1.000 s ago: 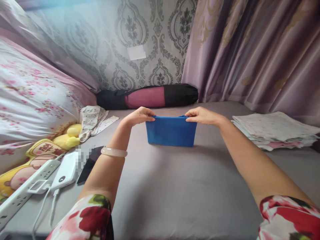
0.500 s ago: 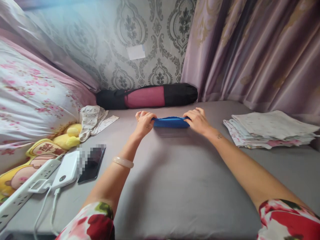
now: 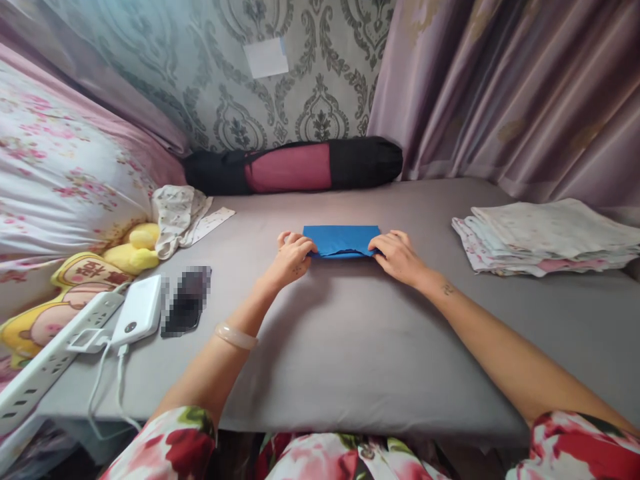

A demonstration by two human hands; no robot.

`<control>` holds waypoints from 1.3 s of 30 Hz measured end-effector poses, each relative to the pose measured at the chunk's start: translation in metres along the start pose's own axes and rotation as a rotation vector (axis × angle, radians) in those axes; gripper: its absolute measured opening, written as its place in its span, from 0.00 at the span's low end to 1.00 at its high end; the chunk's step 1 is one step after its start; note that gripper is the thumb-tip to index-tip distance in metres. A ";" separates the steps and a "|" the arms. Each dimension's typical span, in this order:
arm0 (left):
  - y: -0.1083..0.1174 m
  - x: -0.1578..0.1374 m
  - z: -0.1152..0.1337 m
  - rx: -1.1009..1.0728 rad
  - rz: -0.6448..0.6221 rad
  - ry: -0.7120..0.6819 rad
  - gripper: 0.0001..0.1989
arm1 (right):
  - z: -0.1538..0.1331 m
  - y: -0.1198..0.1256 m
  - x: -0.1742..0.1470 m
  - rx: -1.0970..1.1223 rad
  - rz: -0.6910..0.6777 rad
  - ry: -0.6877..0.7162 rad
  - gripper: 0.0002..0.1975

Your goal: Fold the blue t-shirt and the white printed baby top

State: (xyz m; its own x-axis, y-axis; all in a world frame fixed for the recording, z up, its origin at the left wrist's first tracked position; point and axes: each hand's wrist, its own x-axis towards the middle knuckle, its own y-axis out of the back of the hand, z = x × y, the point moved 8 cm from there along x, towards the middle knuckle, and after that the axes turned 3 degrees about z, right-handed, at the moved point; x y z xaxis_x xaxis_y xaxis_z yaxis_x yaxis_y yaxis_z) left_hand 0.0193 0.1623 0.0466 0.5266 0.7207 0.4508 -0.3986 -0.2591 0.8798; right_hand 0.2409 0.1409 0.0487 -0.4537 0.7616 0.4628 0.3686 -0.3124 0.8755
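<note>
Folding step in hand: I've got the blue cloth lying flat and folded on the grey mattress, mid-bed, in front of the black-and-pink roll bag. My left hand pinches its near-left corner, my right hand pinches the near-right. Next move, I judge: another fold, needing edges lined up evenly. Folded stack sits well apart at right.

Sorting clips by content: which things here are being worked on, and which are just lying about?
In hand:
blue cloth, folded flat on the bed, near corners held by left hand and right hand

Lying about:
stack of folded cloths
rolled black-and-pink bag
white power bank
phone
power strip
</note>
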 end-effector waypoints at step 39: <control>-0.101 0.047 0.019 0.108 -0.271 0.279 0.27 | -0.008 -0.092 0.038 -0.098 -0.346 -0.374 0.30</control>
State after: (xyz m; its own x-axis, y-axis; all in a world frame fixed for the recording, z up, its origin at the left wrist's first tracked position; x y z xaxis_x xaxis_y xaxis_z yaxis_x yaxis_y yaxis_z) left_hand 0.0984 0.2099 -0.0187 0.3715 0.9154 0.1549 -0.1845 -0.0907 0.9786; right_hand 0.1836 0.1942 -0.0129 -0.2082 0.9750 0.0778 0.1628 -0.0439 0.9857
